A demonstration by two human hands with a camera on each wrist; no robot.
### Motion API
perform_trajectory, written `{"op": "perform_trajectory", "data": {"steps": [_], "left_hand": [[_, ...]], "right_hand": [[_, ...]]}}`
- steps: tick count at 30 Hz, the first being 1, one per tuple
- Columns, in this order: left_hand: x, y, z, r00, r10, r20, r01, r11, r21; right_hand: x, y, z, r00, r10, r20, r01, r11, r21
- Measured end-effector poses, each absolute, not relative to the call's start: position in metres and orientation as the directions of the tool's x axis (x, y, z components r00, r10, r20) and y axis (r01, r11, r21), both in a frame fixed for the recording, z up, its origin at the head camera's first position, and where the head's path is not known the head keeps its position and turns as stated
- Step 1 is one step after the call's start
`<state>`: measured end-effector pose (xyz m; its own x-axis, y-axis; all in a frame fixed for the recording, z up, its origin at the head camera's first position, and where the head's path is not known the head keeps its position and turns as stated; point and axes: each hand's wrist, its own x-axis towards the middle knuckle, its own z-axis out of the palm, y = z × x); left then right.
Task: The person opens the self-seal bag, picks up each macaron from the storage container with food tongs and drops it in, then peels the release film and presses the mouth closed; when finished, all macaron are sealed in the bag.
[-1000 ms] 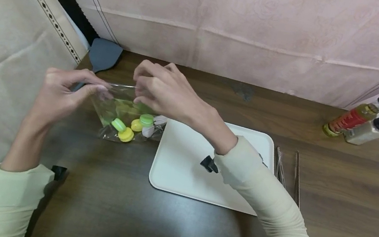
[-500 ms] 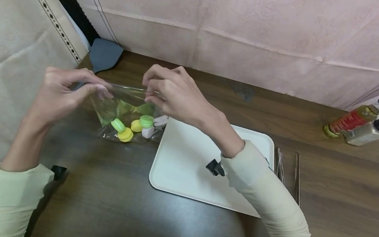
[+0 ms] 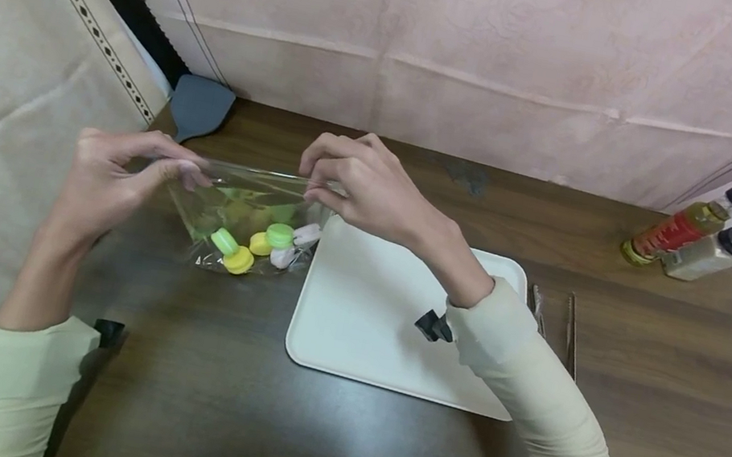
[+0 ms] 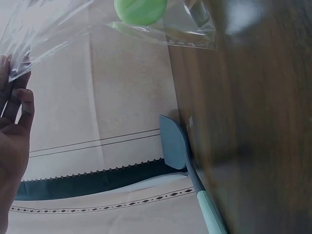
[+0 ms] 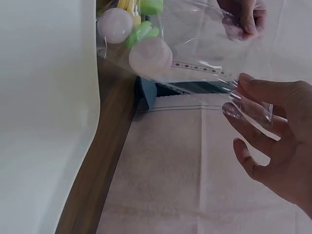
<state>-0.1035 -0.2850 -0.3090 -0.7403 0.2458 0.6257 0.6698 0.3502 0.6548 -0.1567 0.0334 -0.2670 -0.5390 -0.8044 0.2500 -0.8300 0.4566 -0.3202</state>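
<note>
A clear plastic bag (image 3: 196, 208) is held up by its top edge between both hands. In its bottom lie several macarons, yellow (image 3: 239, 260), green (image 3: 280, 235) and pale lilac (image 5: 150, 56). My left hand (image 3: 106, 179) pinches the bag's top left corner between thumb and fingers. Near the top right corner, my right hand (image 3: 373, 189) pinches the same edge; the right wrist view shows the film between its thumb and fingers. The top edge is pulled straight. From the left wrist, one green macaron (image 4: 141, 9) shows through the film.
A white tray (image 3: 356, 325) lies right of the bag, under the right forearm. Behind the left hand leans a grey-blue spatula (image 3: 201, 107). Metal utensils (image 3: 570, 338) lie past the tray. An oil bottle (image 3: 677, 232) and a black-capped jar (image 3: 710, 255) stand at back right.
My right hand has slid to the right along the bag's top edge, toward its right corner. The left hand has stayed nearly in place, and the macarons have barely shifted.
</note>
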Motion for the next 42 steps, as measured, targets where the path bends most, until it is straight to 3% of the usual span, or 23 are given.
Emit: {"op": "perform_trajectory", "data": {"steps": [19, 28, 34, 42], "left_hand": [[-0.105, -0.291, -0.31, -0.738, 0.27, 0.619, 0.674, 0.354, 0.648], [-0.104, -0.294, -0.308, -0.705, 0.294, 0.645, 0.709, 0.319, 0.629], [-0.097, -0.304, -0.297, -0.675, 0.391, 0.625, 0.727, 0.211, 0.654], [-0.083, -0.321, -0.278, -0.591, 0.59, 0.55, 0.689, 0.015, 0.724]], "right_hand": [[-0.163, 0.063, -0.268, -0.527, -0.799, 0.289, -0.84, 0.441, -0.315], [-0.161, 0.064, -0.274, -0.518, -0.789, 0.332, -0.848, 0.423, -0.318], [-0.15, 0.064, -0.27, -0.477, -0.822, 0.312, -0.853, 0.347, -0.389], [-0.13, 0.063, -0.256, -0.4, -0.895, 0.195, -0.785, 0.225, -0.578]]}}
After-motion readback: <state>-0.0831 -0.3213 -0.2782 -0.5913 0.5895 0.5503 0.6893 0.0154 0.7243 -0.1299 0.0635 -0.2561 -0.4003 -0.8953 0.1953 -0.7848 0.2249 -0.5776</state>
